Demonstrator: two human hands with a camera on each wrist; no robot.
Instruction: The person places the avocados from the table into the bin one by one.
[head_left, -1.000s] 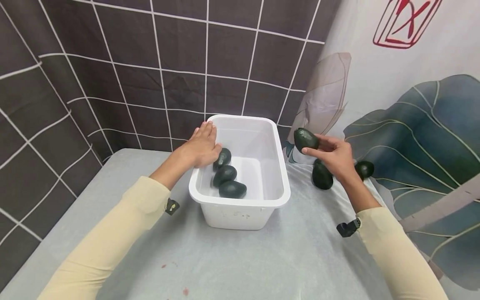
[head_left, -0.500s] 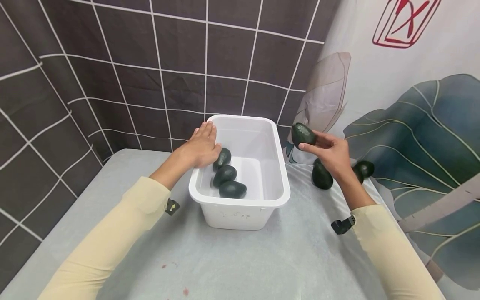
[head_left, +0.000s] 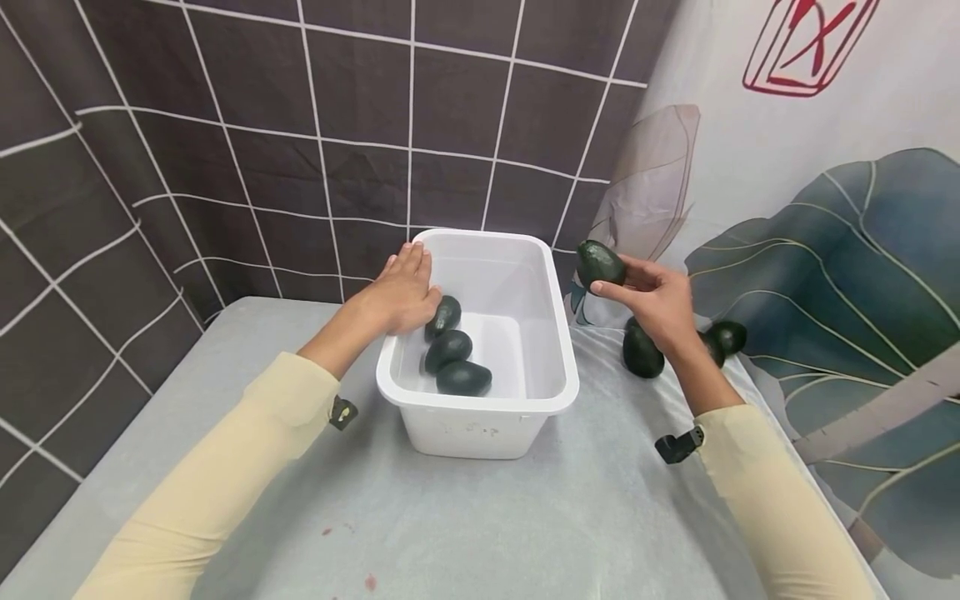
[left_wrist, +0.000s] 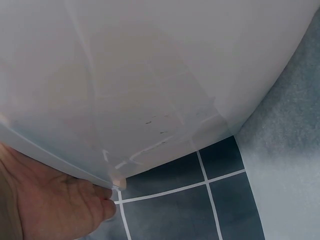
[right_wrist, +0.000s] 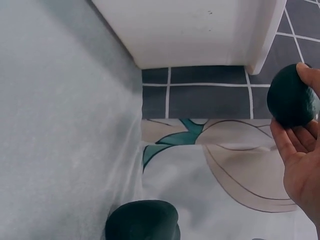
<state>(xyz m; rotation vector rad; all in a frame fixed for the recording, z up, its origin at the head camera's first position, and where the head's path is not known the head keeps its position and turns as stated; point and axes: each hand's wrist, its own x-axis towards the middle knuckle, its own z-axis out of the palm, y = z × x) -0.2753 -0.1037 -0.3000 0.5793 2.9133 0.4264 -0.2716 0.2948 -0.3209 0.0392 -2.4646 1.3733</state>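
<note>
A dark green avocado (head_left: 600,262) is pinched between the thumb and fingers of my right hand (head_left: 660,298), held up just right of the white plastic tub (head_left: 480,405). The right wrist view shows the same avocado (right_wrist: 290,97) in the fingertips, apart from the tub wall (right_wrist: 195,30). My left hand (head_left: 405,292) lies over the tub's left rim, its fingers straight and the thumb inside. In the left wrist view the left hand (left_wrist: 65,205) shows beneath the rim at the outer wall. Three avocados (head_left: 463,378) lie along the left side of the tub floor.
More avocados (head_left: 642,350) lie on the grey cloth-covered table (head_left: 480,525) at the right, partly behind my right wrist; another avocado (head_left: 727,337) is near the table's right edge. A dark tile-patterned curtain (head_left: 360,100) hangs behind the tub. A leaf-patterned cloth (head_left: 840,250) hangs at the right.
My right hand has moved slightly left and up with its avocado, closer to the tub. The left hand and the tub have stayed in place.
</note>
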